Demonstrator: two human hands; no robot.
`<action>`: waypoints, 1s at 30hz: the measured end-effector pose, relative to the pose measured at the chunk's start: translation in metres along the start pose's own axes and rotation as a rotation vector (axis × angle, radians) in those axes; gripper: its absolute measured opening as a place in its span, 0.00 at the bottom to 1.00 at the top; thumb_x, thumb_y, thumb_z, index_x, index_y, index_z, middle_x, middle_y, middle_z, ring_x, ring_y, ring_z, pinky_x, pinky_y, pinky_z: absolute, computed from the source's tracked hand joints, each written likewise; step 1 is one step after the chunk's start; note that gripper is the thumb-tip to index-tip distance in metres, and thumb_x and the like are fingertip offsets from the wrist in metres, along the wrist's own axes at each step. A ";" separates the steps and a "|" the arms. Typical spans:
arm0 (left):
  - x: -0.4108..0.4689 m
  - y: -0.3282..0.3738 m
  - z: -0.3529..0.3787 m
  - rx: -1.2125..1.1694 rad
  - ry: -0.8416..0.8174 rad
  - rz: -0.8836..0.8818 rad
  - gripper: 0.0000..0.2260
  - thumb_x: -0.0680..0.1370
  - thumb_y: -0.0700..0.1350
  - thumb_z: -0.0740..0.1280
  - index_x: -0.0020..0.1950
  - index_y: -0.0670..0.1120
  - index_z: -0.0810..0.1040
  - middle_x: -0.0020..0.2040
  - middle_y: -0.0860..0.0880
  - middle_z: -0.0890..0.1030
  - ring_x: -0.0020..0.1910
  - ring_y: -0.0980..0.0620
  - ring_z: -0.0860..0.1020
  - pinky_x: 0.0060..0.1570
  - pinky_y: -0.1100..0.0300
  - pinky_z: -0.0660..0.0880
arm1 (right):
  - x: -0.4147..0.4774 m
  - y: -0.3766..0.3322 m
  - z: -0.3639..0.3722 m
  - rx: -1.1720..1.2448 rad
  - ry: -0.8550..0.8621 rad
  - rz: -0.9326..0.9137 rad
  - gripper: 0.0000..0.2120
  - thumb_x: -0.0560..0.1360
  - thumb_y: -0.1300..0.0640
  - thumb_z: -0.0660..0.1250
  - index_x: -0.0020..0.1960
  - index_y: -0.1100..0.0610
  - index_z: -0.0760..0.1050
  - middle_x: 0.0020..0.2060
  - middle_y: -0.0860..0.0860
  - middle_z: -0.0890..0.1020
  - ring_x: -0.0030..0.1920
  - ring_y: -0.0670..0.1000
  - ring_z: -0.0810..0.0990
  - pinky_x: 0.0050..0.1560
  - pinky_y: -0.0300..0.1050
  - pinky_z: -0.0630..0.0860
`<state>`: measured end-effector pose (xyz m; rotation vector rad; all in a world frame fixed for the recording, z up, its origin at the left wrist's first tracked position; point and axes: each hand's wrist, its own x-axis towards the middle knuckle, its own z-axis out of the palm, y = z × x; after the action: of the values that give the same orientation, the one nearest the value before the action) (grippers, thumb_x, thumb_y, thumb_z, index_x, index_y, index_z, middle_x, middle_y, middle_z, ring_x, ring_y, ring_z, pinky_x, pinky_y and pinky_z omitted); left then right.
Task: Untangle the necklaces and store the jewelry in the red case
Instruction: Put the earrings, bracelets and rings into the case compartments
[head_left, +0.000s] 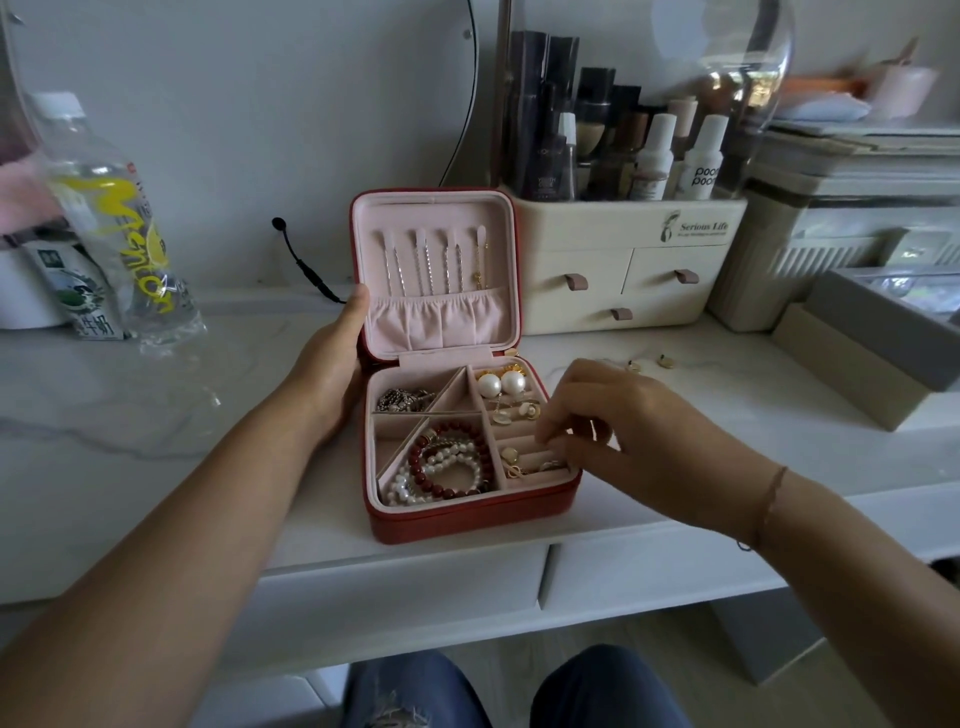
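The red case (467, 519) stands open near the table's front edge, its pink lid upright. Several necklaces (431, 260) hang on the lid's hooks above a gathered pocket. The tray holds pearl and red bead bracelets (447, 467), silver pieces (402, 400), pearl earrings (501, 384) and small gold pieces (519, 462). My left hand (337, 353) grips the lid's left edge, thumb at the front. My right hand (608, 426) hovers over the right ring-roll compartment, fingertips pinched together; whether they hold anything is hidden.
Small gold earrings (647, 364) lie loose on the white table behind my right hand. A cream drawer organiser (628, 270) with cosmetic bottles stands behind the case. A clear plastic bottle (119, 228) and carton stand at left, grey boxes (883, 332) at right.
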<state>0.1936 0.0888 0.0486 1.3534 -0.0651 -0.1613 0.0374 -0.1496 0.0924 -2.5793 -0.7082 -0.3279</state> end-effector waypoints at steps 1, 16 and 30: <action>0.000 0.000 0.000 -0.003 -0.005 -0.004 0.24 0.78 0.63 0.60 0.59 0.46 0.81 0.57 0.44 0.83 0.58 0.46 0.81 0.67 0.47 0.71 | 0.001 -0.001 0.001 -0.029 -0.022 -0.007 0.05 0.73 0.62 0.69 0.45 0.52 0.79 0.43 0.45 0.75 0.39 0.43 0.73 0.41 0.33 0.71; 0.003 -0.001 -0.004 -0.030 -0.018 -0.004 0.25 0.77 0.64 0.61 0.60 0.46 0.81 0.58 0.44 0.83 0.59 0.45 0.80 0.67 0.47 0.69 | 0.028 -0.023 -0.012 -0.290 -0.276 0.011 0.07 0.75 0.57 0.66 0.52 0.49 0.76 0.42 0.39 0.70 0.43 0.42 0.69 0.42 0.37 0.65; 0.000 0.001 0.000 -0.006 0.002 0.001 0.22 0.78 0.63 0.61 0.57 0.47 0.82 0.56 0.45 0.84 0.57 0.46 0.81 0.66 0.48 0.71 | 0.013 -0.010 -0.008 0.097 -0.096 0.177 0.06 0.69 0.53 0.73 0.46 0.48 0.82 0.39 0.42 0.82 0.42 0.39 0.77 0.43 0.28 0.70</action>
<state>0.1933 0.0891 0.0498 1.3479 -0.0637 -0.1590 0.0418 -0.1403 0.1075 -2.5549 -0.5101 -0.1116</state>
